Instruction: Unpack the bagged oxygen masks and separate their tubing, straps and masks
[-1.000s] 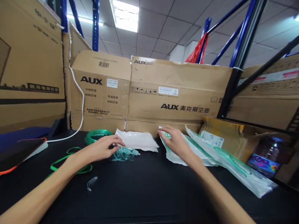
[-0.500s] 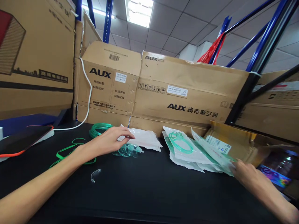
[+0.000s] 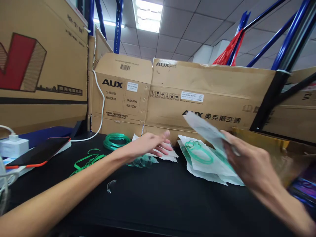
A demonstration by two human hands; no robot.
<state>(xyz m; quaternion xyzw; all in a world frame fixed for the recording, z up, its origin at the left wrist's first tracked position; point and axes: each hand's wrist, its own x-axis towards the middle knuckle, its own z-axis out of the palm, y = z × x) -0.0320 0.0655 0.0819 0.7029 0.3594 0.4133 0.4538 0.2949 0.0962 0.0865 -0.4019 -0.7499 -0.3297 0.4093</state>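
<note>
Right hand (image 3: 247, 154), slightly blurred, pinches 1 pale packet (image 3: 203, 128) by its edge, raised and tilted, partly in front of a pile of packets (image 3: 201, 164): at least 2, their overlap hiding the exact count. Left hand (image 3: 151, 144) grips nothing, fingers loosely spread, partly blocking 1 clear green plastic piece (image 3: 142, 161) and the white packaging (image 3: 172, 154) behind it. On the black table (image 3: 158, 204) lies 1 small clear tube (image 3: 109, 185); farther in are green strap (image 3: 90, 161), 1 phone (image 3: 40, 151) beside 1 white charger (image 3: 14, 146), and 1 green tubing coil (image 3: 110, 141). Behind stand 2 AUX-printed cardboard panels (image 3: 209, 79).
</note>
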